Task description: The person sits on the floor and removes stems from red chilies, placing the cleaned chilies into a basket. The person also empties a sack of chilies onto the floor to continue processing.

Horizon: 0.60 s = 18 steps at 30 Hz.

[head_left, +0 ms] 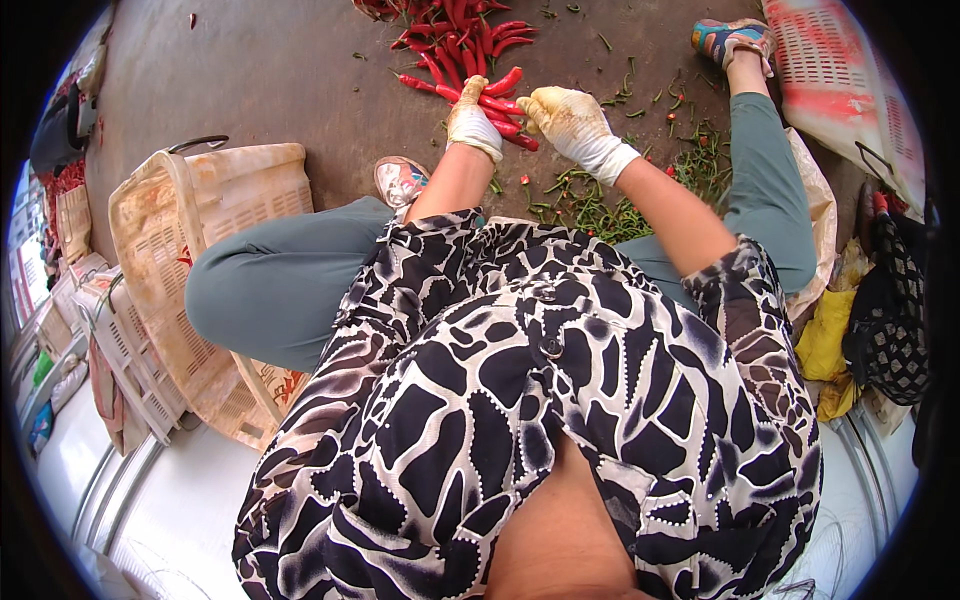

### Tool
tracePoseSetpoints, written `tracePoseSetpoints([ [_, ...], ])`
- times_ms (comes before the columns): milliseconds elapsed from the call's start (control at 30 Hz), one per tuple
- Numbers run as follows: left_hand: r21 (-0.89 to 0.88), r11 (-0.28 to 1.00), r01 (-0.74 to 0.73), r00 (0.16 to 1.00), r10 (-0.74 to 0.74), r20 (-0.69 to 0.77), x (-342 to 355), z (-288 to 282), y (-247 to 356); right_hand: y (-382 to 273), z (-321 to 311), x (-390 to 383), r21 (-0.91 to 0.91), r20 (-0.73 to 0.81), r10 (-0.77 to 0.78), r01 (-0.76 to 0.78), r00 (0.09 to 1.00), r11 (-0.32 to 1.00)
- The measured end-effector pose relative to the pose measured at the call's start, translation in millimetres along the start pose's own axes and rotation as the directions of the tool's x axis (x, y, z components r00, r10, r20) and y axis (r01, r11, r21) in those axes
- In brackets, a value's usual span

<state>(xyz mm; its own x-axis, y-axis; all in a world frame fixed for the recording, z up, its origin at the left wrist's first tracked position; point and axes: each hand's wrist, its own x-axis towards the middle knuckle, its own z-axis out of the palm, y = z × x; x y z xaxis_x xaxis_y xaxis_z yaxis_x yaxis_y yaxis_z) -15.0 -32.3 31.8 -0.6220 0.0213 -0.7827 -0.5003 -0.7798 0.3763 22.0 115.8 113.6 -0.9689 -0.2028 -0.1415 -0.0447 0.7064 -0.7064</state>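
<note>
Both my hands wear white gloves stained yellow-brown. My left hand point(470, 118) is closed round several red chili peppers point(505, 83), whose ends stick out on both sides of its fingers. Close by on the right, my right hand point(573, 122) has its fingers pressed together at the ends of these peppers. What it pinches is hidden by the fingers. Just beyond my hands lies a heap of red chili peppers point(455, 35) on the ground. Green stems point(600, 210), with a few red bits among them, are scattered below my right hand, between my legs.
A dirty cream plastic crate point(240, 185) leans beside my left knee, with more pale crates point(125, 310) behind it. At the upper right stands a red-stained white crate point(835, 75). A yellow bag point(828, 335) and a dark patterned cloth item point(890, 310) lie at the right.
</note>
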Motion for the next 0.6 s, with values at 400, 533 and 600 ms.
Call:
tracePoseSetpoints([
  [400,-0.007,0.990,-0.140,0.989,0.140,0.042,27.1,-9.2,6.8,18.5,-5.0,0.8,0.328,0.322,0.248,-0.353,0.914,0.876],
  [533,0.016,0.991,-0.132,0.991,0.133,-0.016,22.8,-9.2,-4.3,-1.2,11.4,-1.7,-0.164,0.147,-0.035,0.060,0.988,0.985],
  [600,0.012,0.987,-0.160,0.987,0.159,0.024,11.8,-7.5,-5.7,-6.1,18.6,-4.0,-0.189,0.129,-0.119,0.143,0.984,0.972],
])
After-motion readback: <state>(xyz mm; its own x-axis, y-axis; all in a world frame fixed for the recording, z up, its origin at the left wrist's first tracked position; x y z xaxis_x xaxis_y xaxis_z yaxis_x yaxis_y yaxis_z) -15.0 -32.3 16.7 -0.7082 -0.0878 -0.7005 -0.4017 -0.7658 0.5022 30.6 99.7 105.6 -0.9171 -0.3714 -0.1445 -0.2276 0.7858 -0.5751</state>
